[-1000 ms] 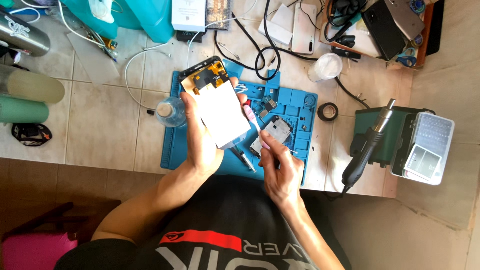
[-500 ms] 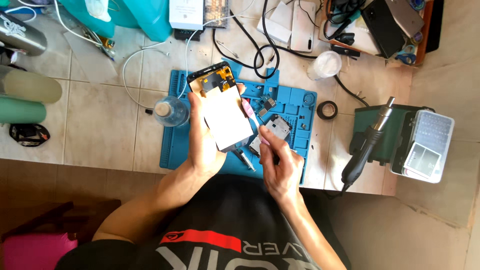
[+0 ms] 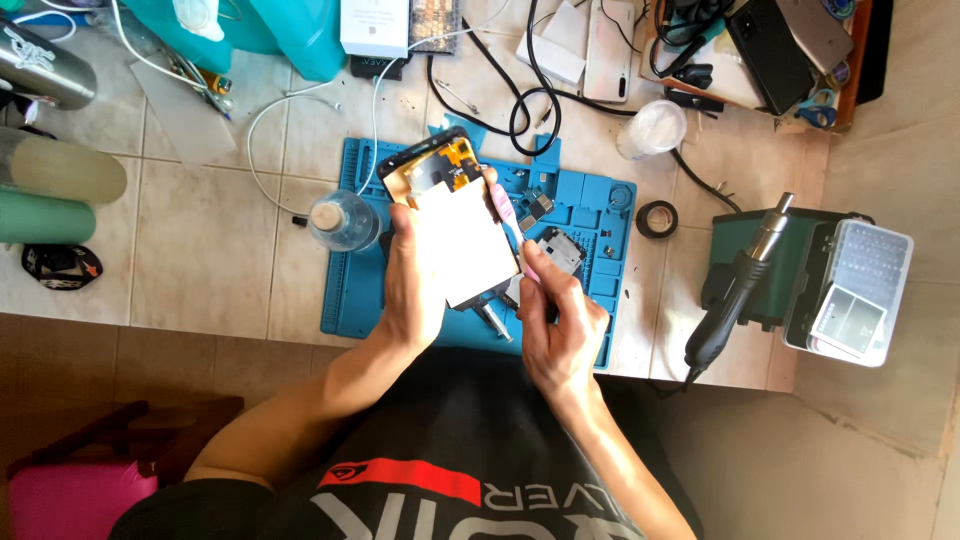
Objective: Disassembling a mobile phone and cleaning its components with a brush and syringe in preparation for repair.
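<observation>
- Left hand [image 3: 418,275], centre of frame: fingers grasp an opened smartphone [image 3: 455,215] by its long edge, raised above the blue repair mat [image 3: 350,300] on the tiled counter [image 3: 200,260]; pale back panel and gold-coloured upper section face up.
- Right hand [image 3: 560,325]: fingers clenched on a pink toothbrush [image 3: 505,215], its head at the phone's right edge; brushing of the open phone appears in hand; judged to call for light strokes and a steady grip.
- Clear bottle [image 3: 340,222] just left of the phone; hot-air handle [image 3: 735,290] at right.
</observation>
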